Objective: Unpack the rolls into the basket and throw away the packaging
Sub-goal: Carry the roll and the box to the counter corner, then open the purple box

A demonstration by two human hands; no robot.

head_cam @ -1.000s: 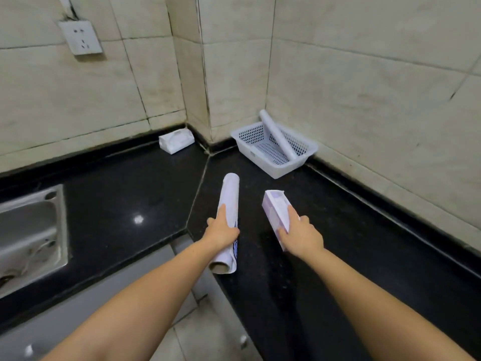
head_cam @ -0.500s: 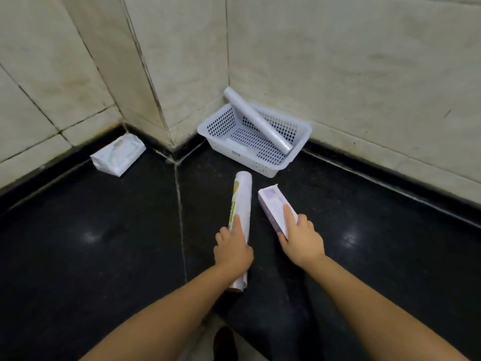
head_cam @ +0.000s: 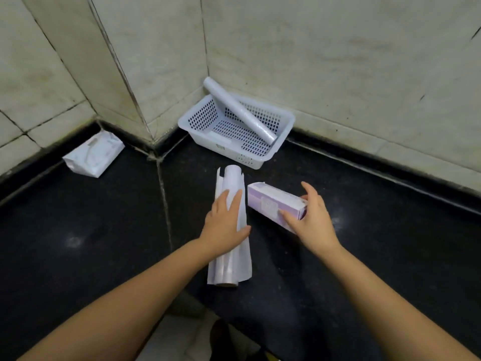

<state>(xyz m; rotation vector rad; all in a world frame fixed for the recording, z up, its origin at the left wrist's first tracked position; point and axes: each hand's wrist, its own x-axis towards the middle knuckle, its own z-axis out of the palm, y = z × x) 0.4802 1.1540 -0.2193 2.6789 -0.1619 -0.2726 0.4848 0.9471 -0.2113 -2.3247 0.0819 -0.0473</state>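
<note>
Now flat, the left hand (head_cam: 223, 225) presses the loosened paper-wrapped roll (head_cam: 231, 178); the right hand (head_cam: 315, 222) grips the turned purple box (head_cam: 270, 201), so unwrapping likely begins.

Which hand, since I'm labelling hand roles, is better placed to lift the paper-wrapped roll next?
Left. The left hand lies flat on the wrapped roll, fingers pointing toward the basket. The right hand is occupied gripping the purple box beside it.

Glossy black counter (head_cam: 86, 246), perforated plastic basket (head_cam: 283, 136)
</note>
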